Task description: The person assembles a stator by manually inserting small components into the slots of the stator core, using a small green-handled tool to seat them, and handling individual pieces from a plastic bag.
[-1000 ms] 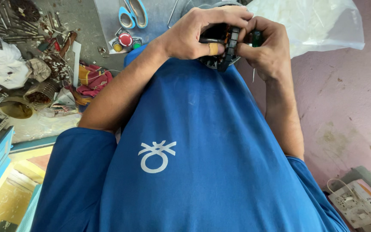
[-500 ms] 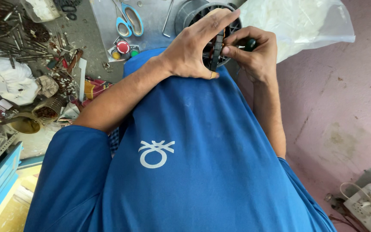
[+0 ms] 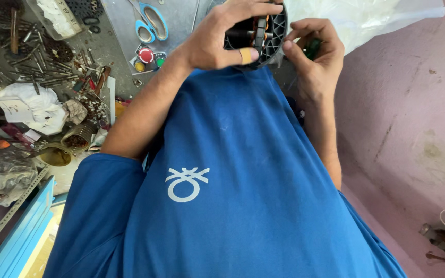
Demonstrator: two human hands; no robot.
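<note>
- Cluttered table (image 3: 114,46) fills the upper left of the frame, strewn with loose metal bits, with blue-handled scissors (image 3: 150,23) and three small coloured caps (image 3: 148,57) lying near my forearm; a pink wall takes up the right side.
- At top centre I see the round black motor housing (image 3: 269,36), held up close above my blue shirt (image 3: 233,170), its slotted rim facing me and copper windings showing inside.
- My left hand (image 3: 217,38) has its grip closed around the housing from the left of the frame, fingers over the top edge, the thumb with its yellow plaster pressed on the lower rim.
- My right hand (image 3: 318,56) sits just to the right of the housing, its grip narrow and pinched on a small green-handled tool (image 3: 312,47); I cannot tell the tool's tip or where it points.
- Key relation: the housing lies directly left of my right hand, touching or nearly touching the fingertips, so the right hand is the free one nearest the rim while the left only steadies it.
- White plastic sheet (image 3: 366,15) lies behind both hands at upper right.
</note>
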